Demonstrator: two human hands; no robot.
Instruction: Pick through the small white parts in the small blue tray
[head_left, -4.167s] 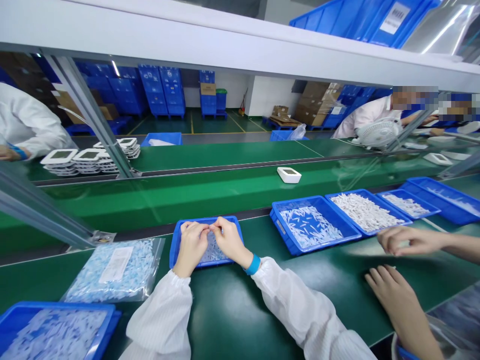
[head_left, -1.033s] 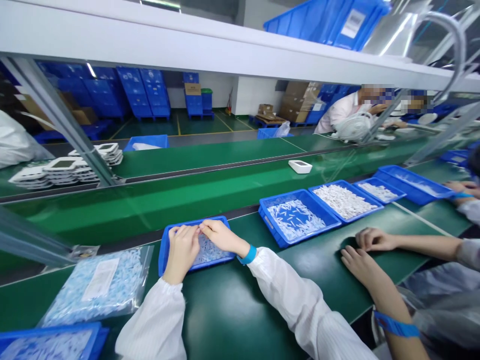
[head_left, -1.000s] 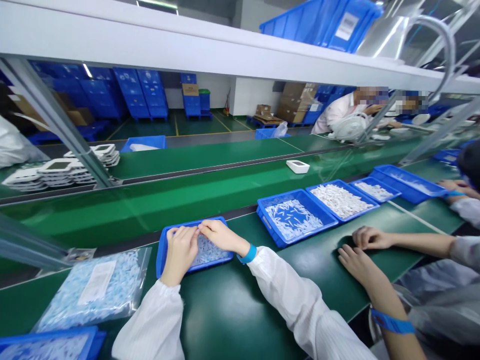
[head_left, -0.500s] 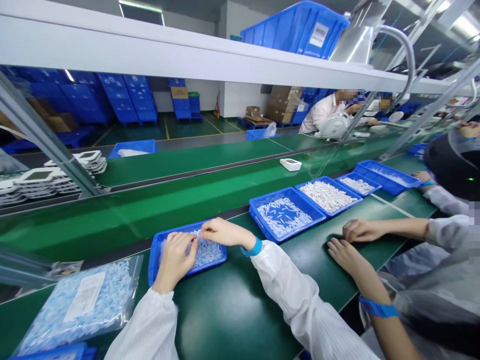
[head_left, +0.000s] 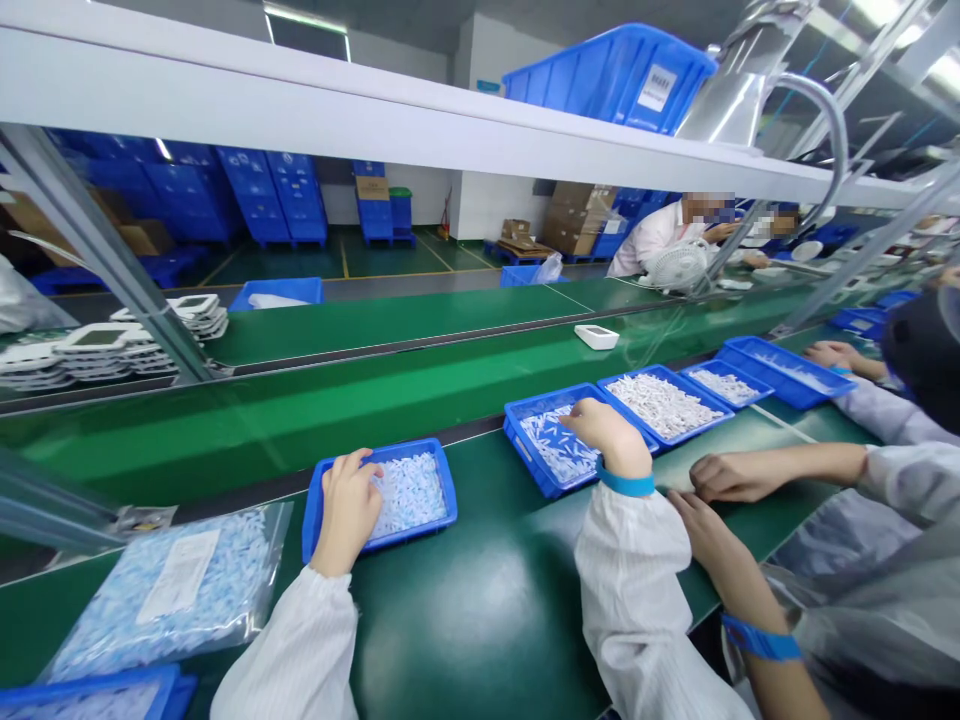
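Note:
My left hand (head_left: 349, 512) is over the left side of a blue tray (head_left: 452, 490) that holds many small light-blue and white pieces (head_left: 411, 492). Its fingers are curled together, and whatever they hold cannot be made out. To the right, my right hand (head_left: 611, 438) reaches over a second blue tray (head_left: 551, 485) with longer pale pieces (head_left: 551, 440) scattered inside. The fingers there are bent and pinched downward; any piece between them is too small or hidden to tell. A blue band circles that wrist.
A clear bag (head_left: 184, 575) of light-blue pieces lies at the left. Beyond the second tray stands a tray of white pieces (head_left: 664, 405). A co-worker's hands (head_left: 731, 480) are close on my right. A white device (head_left: 596, 337) sits on the green belt (head_left: 360, 390).
My right hand has left my left hand and moved right, from the near tray to the second tray. My left hand stays at the near tray. The view has shifted slightly.

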